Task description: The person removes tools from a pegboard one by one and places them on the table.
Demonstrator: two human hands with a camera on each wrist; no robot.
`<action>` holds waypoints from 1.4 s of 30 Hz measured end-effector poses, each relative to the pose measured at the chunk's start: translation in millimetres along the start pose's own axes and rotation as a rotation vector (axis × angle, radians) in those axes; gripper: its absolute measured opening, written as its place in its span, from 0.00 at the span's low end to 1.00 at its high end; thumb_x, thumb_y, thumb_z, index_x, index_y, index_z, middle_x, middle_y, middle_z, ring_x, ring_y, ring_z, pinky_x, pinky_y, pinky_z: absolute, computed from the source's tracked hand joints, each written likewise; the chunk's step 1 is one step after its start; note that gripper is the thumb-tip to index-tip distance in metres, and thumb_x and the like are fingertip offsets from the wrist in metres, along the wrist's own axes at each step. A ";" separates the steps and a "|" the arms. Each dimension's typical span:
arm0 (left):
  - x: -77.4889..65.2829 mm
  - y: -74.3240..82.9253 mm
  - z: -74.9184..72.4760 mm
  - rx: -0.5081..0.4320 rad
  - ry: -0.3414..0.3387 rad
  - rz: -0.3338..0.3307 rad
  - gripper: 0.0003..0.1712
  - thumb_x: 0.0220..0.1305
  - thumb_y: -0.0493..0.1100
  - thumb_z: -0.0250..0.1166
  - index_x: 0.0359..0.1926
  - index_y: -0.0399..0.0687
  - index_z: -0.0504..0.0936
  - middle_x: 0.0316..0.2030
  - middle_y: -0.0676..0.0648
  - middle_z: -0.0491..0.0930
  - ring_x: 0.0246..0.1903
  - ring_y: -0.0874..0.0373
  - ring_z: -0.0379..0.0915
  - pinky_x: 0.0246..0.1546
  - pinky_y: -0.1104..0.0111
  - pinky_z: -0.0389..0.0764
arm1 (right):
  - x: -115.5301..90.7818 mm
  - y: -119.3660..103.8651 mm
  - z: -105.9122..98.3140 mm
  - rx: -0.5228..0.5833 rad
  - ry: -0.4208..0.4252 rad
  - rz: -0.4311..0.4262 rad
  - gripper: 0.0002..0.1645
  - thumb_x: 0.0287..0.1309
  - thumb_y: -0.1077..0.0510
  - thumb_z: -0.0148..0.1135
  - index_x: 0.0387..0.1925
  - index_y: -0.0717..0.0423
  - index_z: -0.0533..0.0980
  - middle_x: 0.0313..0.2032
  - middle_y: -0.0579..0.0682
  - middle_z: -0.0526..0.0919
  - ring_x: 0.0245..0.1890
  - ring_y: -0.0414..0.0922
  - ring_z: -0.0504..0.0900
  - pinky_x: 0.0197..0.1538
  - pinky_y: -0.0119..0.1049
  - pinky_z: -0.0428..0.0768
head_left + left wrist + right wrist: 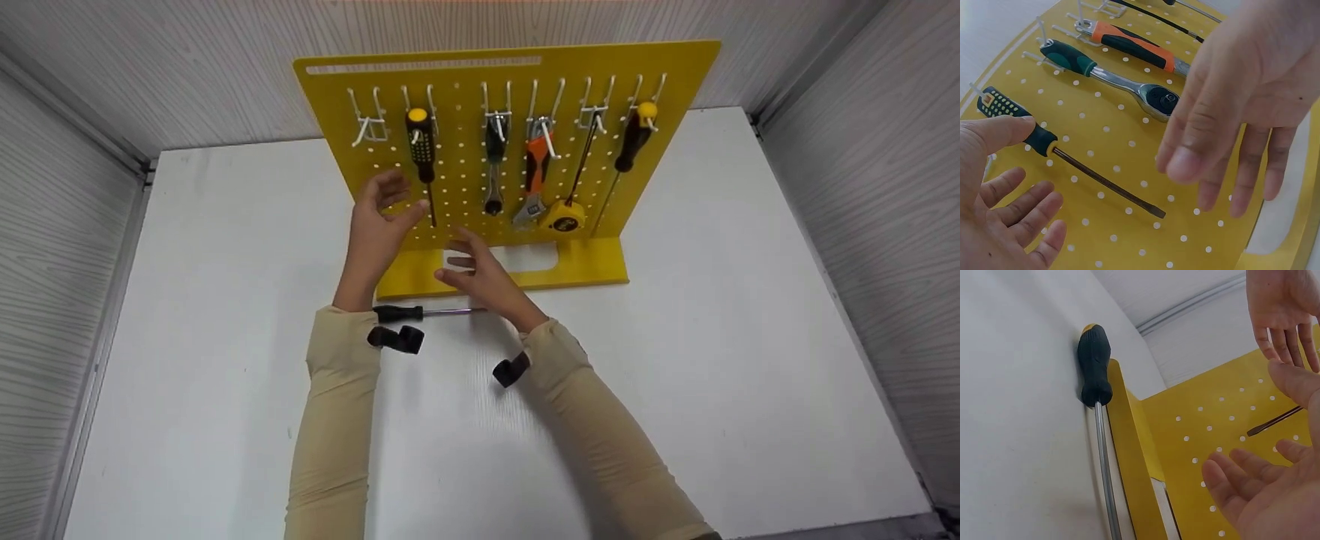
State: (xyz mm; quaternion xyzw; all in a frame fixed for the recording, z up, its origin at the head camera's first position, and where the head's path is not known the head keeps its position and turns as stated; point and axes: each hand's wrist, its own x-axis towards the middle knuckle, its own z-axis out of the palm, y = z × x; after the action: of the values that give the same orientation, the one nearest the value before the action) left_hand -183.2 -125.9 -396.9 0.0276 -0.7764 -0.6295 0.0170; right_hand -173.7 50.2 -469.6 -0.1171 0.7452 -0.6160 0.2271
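Observation:
My left hand [381, 217] is raised before the yellow pegboard [457, 180], its fingers loosely bent and holding nothing. Just right of it hangs a black-and-yellow flathead screwdriver [421, 146]; in the left wrist view the left thumb overlaps its handle [1041, 138], and I cannot tell whether they touch. My right hand [491, 281] hovers near the board's base, fingers spread and relaxed, with nothing in the grasp. Below the hands a second screwdriver [401, 313] lies on the white table along the base; its dark, yellow-ended handle [1095, 363] shows in the right wrist view.
Farther right on hooks hang a green-handled ratchet wrench [494, 161], an orange adjustable wrench [537, 165], a yellow tape measure [564, 216] and another screwdriver [636, 139]. A bare wire hook [370, 129] sits at the board's upper left. Panelled walls surround the table [750, 337].

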 end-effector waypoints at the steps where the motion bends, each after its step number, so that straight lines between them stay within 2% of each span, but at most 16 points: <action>1: 0.5 -0.3 0.4 0.002 -0.005 -0.003 0.35 0.62 0.47 0.66 0.67 0.46 0.64 0.62 0.45 0.70 0.61 0.54 0.67 0.61 0.61 0.69 | 0.3 -1.0 0.5 0.000 0.000 0.002 0.50 0.60 0.50 0.65 0.75 0.48 0.46 0.70 0.58 0.61 0.67 0.51 0.68 0.68 0.44 0.68; 10: 4.4 2.8 7.1 -0.012 -0.052 -0.007 0.35 0.63 0.44 0.66 0.68 0.44 0.63 0.61 0.43 0.70 0.60 0.53 0.69 0.58 0.62 0.73 | 6.4 -8.7 4.2 -0.037 0.011 -0.018 0.47 0.61 0.51 0.64 0.74 0.49 0.49 0.69 0.53 0.62 0.69 0.48 0.64 0.67 0.41 0.68; 17: 5.7 8.6 17.0 -0.018 -0.081 0.005 0.32 0.63 0.44 0.65 0.65 0.43 0.65 0.58 0.42 0.72 0.56 0.52 0.72 0.58 0.62 0.74 | 10.2 -11.9 6.2 -0.028 -0.007 -0.041 0.47 0.61 0.51 0.64 0.74 0.48 0.50 0.71 0.52 0.60 0.72 0.51 0.60 0.69 0.44 0.66; 26: 4.9 8.6 19.7 -0.031 -0.096 -0.009 0.30 0.65 0.44 0.63 0.65 0.44 0.65 0.57 0.41 0.74 0.52 0.51 0.74 0.52 0.63 0.76 | 8.2 -17.0 5.9 -0.047 0.000 -0.036 0.42 0.63 0.50 0.61 0.73 0.46 0.52 0.70 0.51 0.61 0.70 0.52 0.63 0.68 0.43 0.67; 29: 4.0 9.7 19.8 -0.020 -0.094 -0.008 0.30 0.65 0.46 0.63 0.65 0.44 0.65 0.56 0.42 0.74 0.50 0.52 0.75 0.49 0.64 0.76 | 7.9 -16.9 4.9 -0.047 0.022 -0.045 0.39 0.65 0.51 0.59 0.72 0.48 0.55 0.67 0.55 0.65 0.65 0.52 0.69 0.65 0.42 0.71; 33: 4.4 10.2 20.6 -0.004 -0.088 0.007 0.30 0.65 0.47 0.63 0.64 0.44 0.66 0.54 0.42 0.75 0.47 0.53 0.75 0.46 0.67 0.75 | 7.4 -14.7 3.1 -0.030 0.074 -0.047 0.31 0.66 0.54 0.57 0.67 0.54 0.60 0.58 0.58 0.72 0.55 0.54 0.76 0.57 0.41 0.77; 37: 4.2 10.9 21.7 0.014 -0.079 0.024 0.30 0.65 0.46 0.63 0.65 0.44 0.66 0.53 0.41 0.76 0.45 0.53 0.76 0.43 0.68 0.76 | 7.9 -12.8 0.9 0.052 0.122 -0.049 0.25 0.67 0.59 0.55 0.62 0.59 0.61 0.50 0.59 0.75 0.48 0.62 0.80 0.56 0.49 0.77; 40: 3.7 11.2 22.5 0.026 -0.076 0.022 0.31 0.65 0.46 0.63 0.65 0.44 0.65 0.53 0.42 0.76 0.44 0.54 0.76 0.42 0.69 0.77 | 8.9 -11.6 -0.2 0.101 0.143 -0.048 0.25 0.68 0.60 0.54 0.62 0.58 0.59 0.49 0.60 0.76 0.45 0.63 0.81 0.57 0.54 0.75; 42: 3.4 11.0 22.6 0.028 -0.080 0.018 0.31 0.65 0.47 0.62 0.66 0.45 0.64 0.53 0.42 0.76 0.43 0.55 0.75 0.42 0.69 0.76 | 8.8 -11.4 -0.1 0.094 0.152 -0.042 0.27 0.68 0.59 0.54 0.64 0.56 0.58 0.50 0.60 0.77 0.44 0.62 0.82 0.56 0.53 0.76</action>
State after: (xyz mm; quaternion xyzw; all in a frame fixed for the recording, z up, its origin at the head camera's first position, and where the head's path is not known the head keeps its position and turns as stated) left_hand -188.2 -101.8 -390.8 -0.0044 -0.7853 -0.6190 -0.0088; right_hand -182.5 43.9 -460.2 -0.0750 0.7278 -0.6621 0.1622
